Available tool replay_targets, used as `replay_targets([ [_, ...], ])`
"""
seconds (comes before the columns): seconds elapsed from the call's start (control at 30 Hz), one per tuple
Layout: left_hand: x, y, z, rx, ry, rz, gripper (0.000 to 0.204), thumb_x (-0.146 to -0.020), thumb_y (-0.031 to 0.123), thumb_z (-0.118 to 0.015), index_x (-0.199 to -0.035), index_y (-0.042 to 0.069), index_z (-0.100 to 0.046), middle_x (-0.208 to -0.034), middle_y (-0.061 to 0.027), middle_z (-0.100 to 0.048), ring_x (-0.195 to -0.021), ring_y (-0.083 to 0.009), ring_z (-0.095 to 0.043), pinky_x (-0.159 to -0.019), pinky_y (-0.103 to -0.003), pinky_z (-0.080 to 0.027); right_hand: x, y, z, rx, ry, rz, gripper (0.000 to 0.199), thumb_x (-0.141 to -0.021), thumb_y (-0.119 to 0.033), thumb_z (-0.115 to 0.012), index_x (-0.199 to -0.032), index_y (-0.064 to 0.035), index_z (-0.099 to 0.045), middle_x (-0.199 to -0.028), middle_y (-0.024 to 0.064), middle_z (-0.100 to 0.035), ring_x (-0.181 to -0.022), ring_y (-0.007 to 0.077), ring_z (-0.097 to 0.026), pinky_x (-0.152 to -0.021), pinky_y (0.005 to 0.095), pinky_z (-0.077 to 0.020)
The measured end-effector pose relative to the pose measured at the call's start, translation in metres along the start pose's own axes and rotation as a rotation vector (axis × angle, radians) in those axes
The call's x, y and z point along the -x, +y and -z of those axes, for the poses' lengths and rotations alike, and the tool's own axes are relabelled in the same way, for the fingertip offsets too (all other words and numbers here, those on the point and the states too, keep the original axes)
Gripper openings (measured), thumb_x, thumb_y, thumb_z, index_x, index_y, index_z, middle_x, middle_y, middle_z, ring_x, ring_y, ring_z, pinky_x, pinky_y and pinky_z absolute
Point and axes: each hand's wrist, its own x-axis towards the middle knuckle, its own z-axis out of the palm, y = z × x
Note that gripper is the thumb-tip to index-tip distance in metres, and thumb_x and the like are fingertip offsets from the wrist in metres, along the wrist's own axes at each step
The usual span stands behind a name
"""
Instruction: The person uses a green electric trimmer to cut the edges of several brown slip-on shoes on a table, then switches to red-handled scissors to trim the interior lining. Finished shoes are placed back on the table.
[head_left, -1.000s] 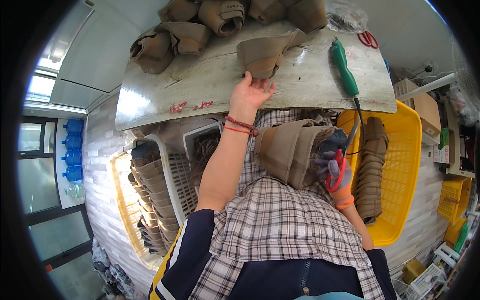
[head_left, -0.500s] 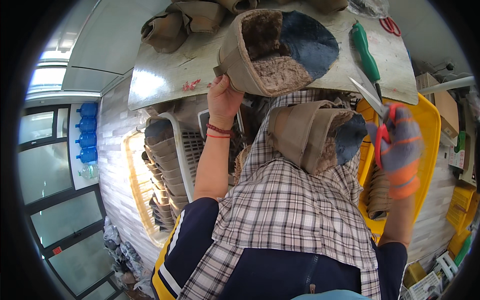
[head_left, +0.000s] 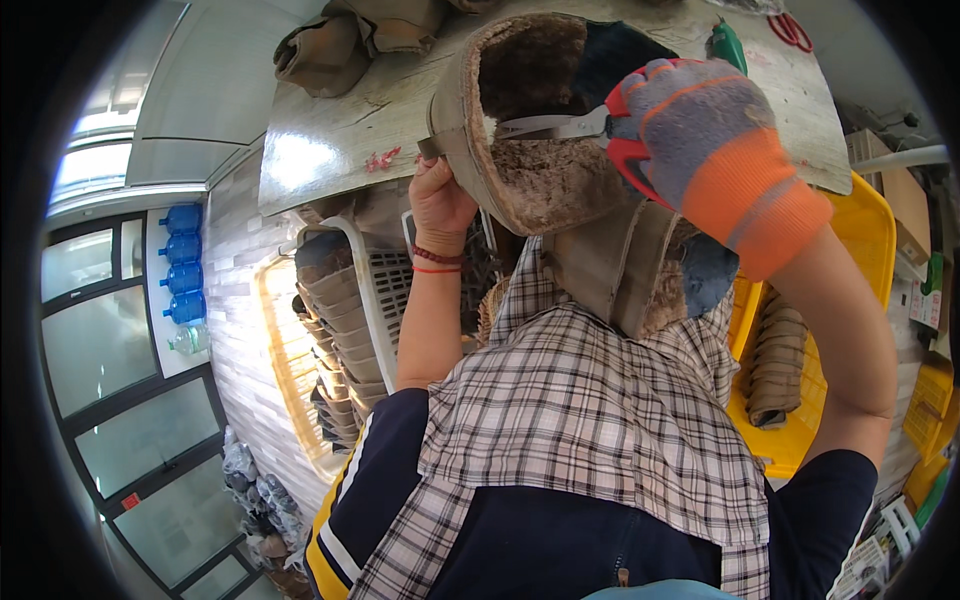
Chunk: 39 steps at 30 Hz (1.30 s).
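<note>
My left hand, bare with red bracelets at the wrist, grips the rim of a tan boot upper with a fleece lining and dark sole part, held up in front of me. My right hand, in a grey and orange glove, holds red-handled scissors whose blades reach into the boot's fleece opening. A second tan boot upper lies on my checked apron in my lap.
A grey worktable carries more tan boot pieces, a green tool and red scissors. A white basket of stacked uppers stands at left, a yellow crate with uppers at right.
My left hand lifted the boot upper from the table up close to me. My right hand rose from my lap with the scissors and brought the blades into the boot opening.
</note>
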Motion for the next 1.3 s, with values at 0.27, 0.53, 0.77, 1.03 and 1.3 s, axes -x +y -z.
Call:
replay_targets([
  [0.27,0.0,0.001,0.003,-0.044,-0.013,0.025,0.014,-0.078,0.004,-0.061,-0.089,-0.002,-0.056,-0.086,-0.0053,-0.042,-0.081,-0.014,-0.038,-0.077,-0.025,-0.034,-0.006,-0.014,0.004,0.067,-0.04,0.048,0.036,-0.076,-0.038,-0.069,-0.096,-0.0085,-0.063,-0.086,0.007,-0.062,-0.081,0.0206,-0.064,-0.066,0.0307,-0.052],
  [0.53,-0.001,0.0,0.002,-0.021,-0.057,0.032,0.018,-0.077,0.003,-0.06,-0.093,-0.005,-0.058,-0.089,-0.0059,-0.043,-0.08,-0.0139,-0.041,-0.075,-0.023,-0.037,-0.008,-0.011,0.003,0.074,-0.062,0.061,0.027,-0.076,-0.034,-0.07,-0.086,-0.0089,-0.066,-0.079,0.0081,-0.065,-0.074,0.0217,-0.066,-0.061,0.0312,-0.0545],
  [0.77,0.008,0.004,-0.007,-0.032,0.099,0.006,0.028,-0.076,0.003,-0.06,-0.103,-0.008,-0.059,-0.101,-0.0119,-0.053,-0.083,-0.0176,-0.048,-0.085,-0.027,-0.042,0.016,0.012,0.003,-0.109,0.032,-0.086,0.036,-0.069,-0.033,-0.076,-0.095,-0.0105,-0.066,-0.081,0.008,-0.067,-0.075,0.0241,-0.067,-0.063,0.0329,-0.0532],
  [1.03,-0.02,-0.007,-0.031,0.076,-0.347,0.1,0.034,-0.084,-0.001,-0.055,-0.118,-0.003,-0.055,-0.124,-0.0158,-0.056,-0.114,-0.0267,-0.054,-0.101,-0.039,-0.04,0.073,0.019,0.011,-1.63,0.23,-0.38,0.058,-0.075,-0.029,-0.076,-0.116,0.0047,-0.054,-0.096,0.0078,-0.062,-0.088,0.0126,-0.058,-0.077,0.026,-0.0467],
  [1.3,0.007,-0.023,-0.12,-0.675,-0.31,-0.013,0.017,-0.09,0.004,-0.054,-0.104,-0.003,-0.06,-0.092,-0.0038,-0.06,-0.088,-0.0095,-0.056,-0.083,-0.023,-0.044,0.125,0.0,-0.003,-1.185,0.781,-0.539,0.038,-0.073,-0.012,-0.077,-0.103,0.0007,-0.058,-0.083,0.0069,-0.064,-0.073,0.0134,-0.062,-0.066,0.0265,-0.0498],
])
